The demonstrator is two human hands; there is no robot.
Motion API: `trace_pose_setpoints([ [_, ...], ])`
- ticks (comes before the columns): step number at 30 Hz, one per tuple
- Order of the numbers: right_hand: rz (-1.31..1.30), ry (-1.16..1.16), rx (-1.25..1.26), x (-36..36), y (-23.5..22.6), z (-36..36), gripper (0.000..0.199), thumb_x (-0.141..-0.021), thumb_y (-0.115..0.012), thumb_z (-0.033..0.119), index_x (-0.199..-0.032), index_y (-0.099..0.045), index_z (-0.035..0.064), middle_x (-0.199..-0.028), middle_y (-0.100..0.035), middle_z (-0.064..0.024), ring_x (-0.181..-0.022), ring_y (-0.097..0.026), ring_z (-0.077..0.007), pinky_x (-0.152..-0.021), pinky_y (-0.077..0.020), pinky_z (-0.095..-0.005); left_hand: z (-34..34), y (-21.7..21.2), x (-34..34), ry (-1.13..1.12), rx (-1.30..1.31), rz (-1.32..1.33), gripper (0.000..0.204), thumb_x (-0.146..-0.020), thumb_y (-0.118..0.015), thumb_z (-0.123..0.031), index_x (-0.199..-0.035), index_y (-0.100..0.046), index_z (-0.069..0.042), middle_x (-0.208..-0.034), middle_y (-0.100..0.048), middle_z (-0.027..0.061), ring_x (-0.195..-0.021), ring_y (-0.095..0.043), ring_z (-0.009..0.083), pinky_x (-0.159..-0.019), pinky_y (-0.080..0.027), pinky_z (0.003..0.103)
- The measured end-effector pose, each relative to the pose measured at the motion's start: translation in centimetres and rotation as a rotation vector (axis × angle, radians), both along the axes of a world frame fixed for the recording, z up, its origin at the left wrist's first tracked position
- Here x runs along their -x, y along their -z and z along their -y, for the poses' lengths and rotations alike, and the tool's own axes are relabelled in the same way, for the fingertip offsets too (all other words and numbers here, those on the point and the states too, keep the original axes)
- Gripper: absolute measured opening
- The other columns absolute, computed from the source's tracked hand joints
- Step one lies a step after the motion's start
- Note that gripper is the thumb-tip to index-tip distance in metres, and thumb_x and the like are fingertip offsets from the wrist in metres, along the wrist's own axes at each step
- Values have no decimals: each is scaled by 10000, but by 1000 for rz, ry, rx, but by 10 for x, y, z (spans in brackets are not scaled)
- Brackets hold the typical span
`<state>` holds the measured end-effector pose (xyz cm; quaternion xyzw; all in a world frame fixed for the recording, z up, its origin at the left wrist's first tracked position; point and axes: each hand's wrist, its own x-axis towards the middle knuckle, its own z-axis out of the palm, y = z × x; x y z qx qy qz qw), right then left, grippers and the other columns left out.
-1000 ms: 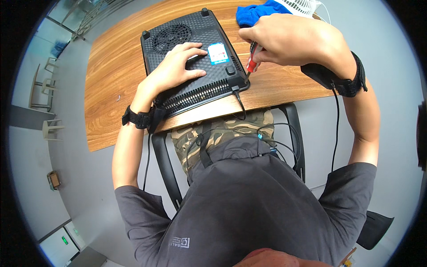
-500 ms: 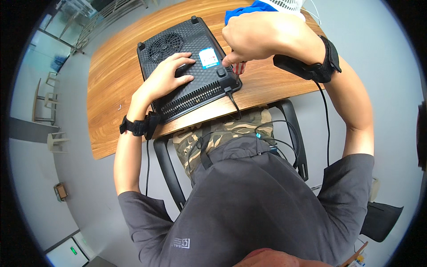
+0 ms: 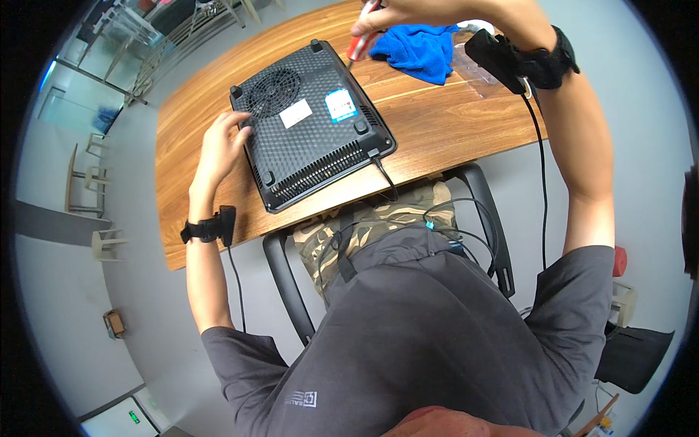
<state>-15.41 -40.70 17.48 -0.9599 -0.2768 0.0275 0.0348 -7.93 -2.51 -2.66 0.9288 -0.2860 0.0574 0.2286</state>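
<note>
An induction cooker (image 3: 309,135) lies upside down on the table, its black textured underside with a round fan grille, vent slots, small feet and two labels facing up. My right hand (image 3: 411,10), at the top edge of the view, is closed on a screwdriver (image 3: 358,45) with a red and white handle. The shaft points down at the cooker's far right edge; whether its tip sits in a screw is too small to tell. At the cooker's left edge is my left hand (image 3: 220,146), thumb and fingers apart, fingertips at or touching the rim.
A crumpled blue cloth (image 3: 419,52) lies right of the screwdriver, with a clear plastic piece (image 3: 477,69) beside it. The cooker's black cord (image 3: 386,178) hangs over the wooden table's (image 3: 186,189) near edge. Black bands with cables are on both wrists.
My left hand has slid off the cooker's underside to its left edge, uncovering a white label. My right hand has moved the screwdriver from the near right corner to the far right edge.
</note>
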Motion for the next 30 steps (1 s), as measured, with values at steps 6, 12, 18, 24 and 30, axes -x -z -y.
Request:
trace_pose_setpoints([
  [6, 100, -139, -96, -60, 43, 5, 464, -1016, -638, 370, -912, -653, -82, -983, -745, -252, -919, -734, -401, -790, -576, -447, -87, 25, -12, -219, -182, -7, 332, -914, -697, -57, -1241, -670, -7, -1186, -665, 178, -1026, -661, 323, -935, -532, 422],
  [12, -162, -272, -237, -74, 44, -20, 386, -1032, -616, 322, -990, -769, -29, -992, -769, -189, -929, -755, -322, -809, -582, -391, -104, 39, 2, -243, -213, -76, 337, -887, -722, -33, -1219, -681, 10, -1118, -650, 179, -968, -664, 320, -900, -544, 415],
  [18, -243, -324, -238, -95, 52, -36, 348, -1027, -606, 322, -1032, -797, 31, -991, -787, -129, -908, -756, -302, -813, -577, -376, -90, 43, 7, -224, -178, -55, 273, -896, -705, 8, -1167, -693, 34, -1089, -651, 194, -908, -714, 322, -839, -568, 383],
  [24, -306, -330, -237, -104, 53, -50, 368, -1028, -604, 349, -1037, -793, 33, -1058, -778, -132, -900, -746, -309, -817, -573, -404, -98, 53, 17, -234, -91, -28, 191, -917, -693, -8, -1101, -698, 45, -1018, -669, 192, -850, -703, 317, -812, -563, 382],
  [30, -282, -229, -89, -105, 35, -58, 400, -1039, -590, 340, -996, -750, -24, -1072, -775, -140, -944, -741, -321, -840, -569, -407, -97, 32, 41, -246, -92, -143, 163, -944, -691, -73, -1061, -705, 40, -965, -653, 185, -804, -677, 310, -766, -547, 387],
])
